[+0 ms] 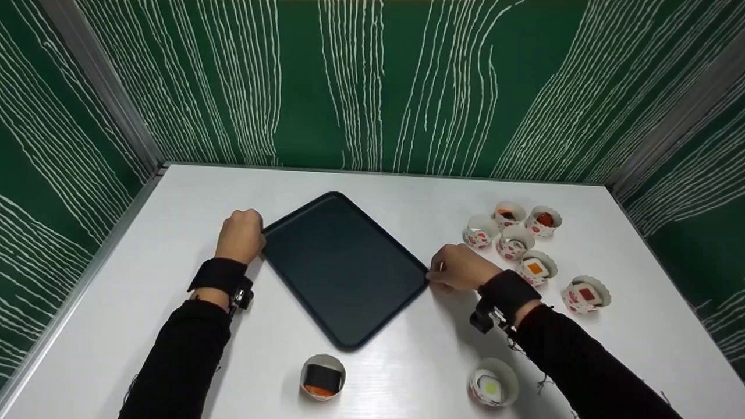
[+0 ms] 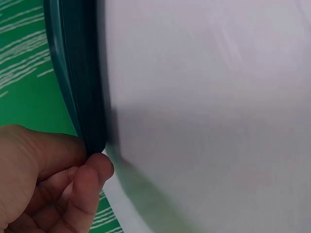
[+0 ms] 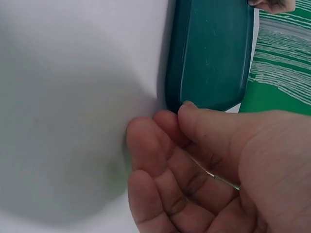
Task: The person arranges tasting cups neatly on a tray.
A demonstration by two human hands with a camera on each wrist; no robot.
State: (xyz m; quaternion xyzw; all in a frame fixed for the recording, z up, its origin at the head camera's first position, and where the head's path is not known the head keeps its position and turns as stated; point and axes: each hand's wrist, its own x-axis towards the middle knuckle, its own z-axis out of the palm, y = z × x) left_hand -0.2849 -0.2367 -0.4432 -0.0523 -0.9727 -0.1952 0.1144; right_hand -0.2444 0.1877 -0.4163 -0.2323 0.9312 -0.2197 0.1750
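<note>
A dark green rectangular tray lies turned at an angle on the white table, with nothing on it. At its left corner my left hand pinches the rim; the left wrist view shows thumb and fingertips meeting at the tray's corner. The opposite corner is pinched by my right hand. In the right wrist view, the thumb lies over the tray's rim with the index finger beneath, while the other fingers are loosely curled.
Paper cups with sushi-like pieces stand around: one with a black-and-orange piece near the front, one with a yellow-green centre at front right. Several more, including an orange-centred one, cluster at right. Green walls enclose the table.
</note>
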